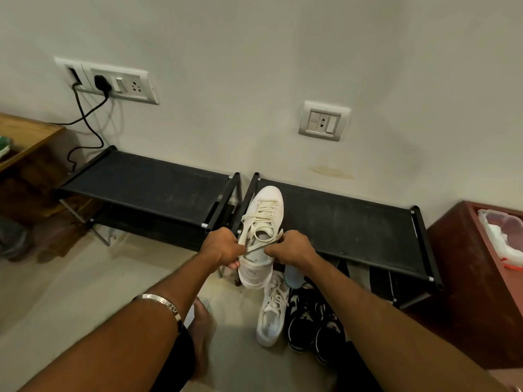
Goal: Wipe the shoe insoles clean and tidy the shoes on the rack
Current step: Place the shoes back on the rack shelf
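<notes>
A white sneaker (261, 222) with cream laces is held in the air in front of the two black shoe racks, toe pointing to the wall. My left hand (220, 247) grips its left collar edge and lace. My right hand (291, 248) pinches the right lace end and the shoe's opening. A second white sneaker (271, 315) lies on the floor below, beside a pair of black-and-white sneakers (314, 326). The left rack (147, 185) and the right rack (348, 224) have bare black fabric tops. The held shoe's insole is mostly hidden by laces.
A light blue object (293, 275) lies under the right rack's front. A brown cabinet (475, 278) with a plastic container (503, 239) stands at right. At left is a wooden table (25, 142), with a black cable (85, 120) hanging from the wall socket.
</notes>
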